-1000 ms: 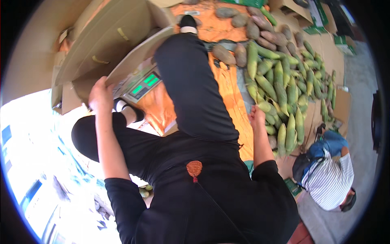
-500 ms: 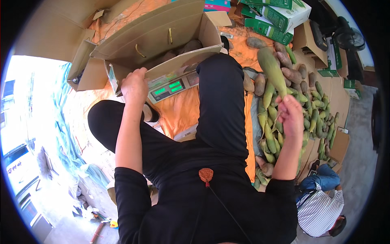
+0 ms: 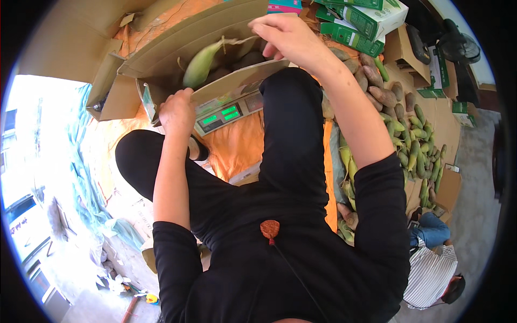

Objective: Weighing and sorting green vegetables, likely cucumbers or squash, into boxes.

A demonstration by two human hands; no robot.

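My left hand (image 3: 176, 110) grips the near left edge of an open cardboard box (image 3: 237, 82). Over the box's right part, my right hand (image 3: 285, 40) has its thumb and fingers apart. A green radish (image 3: 199, 67) is tilted inside the box at the left, its thin tail reaching toward the gap between my right fingers. Darker brownish radishes (image 3: 250, 59) lie deeper in the box, partly hidden by its wall. The box rests on a digital scale (image 3: 219, 119) with green lit digits.
At the right lies a large pile of green and brown radishes (image 3: 417, 140). Green and white cartons (image 3: 363, 21) are stacked at the back right, near a black fan (image 3: 460, 46). A person in a striped shirt (image 3: 431, 274) is at the lower right. Orange sheeting (image 3: 234, 145) covers the floor.
My right hand has swung left from the pile to above the box, bringing the green radish, which is now inside and out of its grip. My left hand stays on the box edge.
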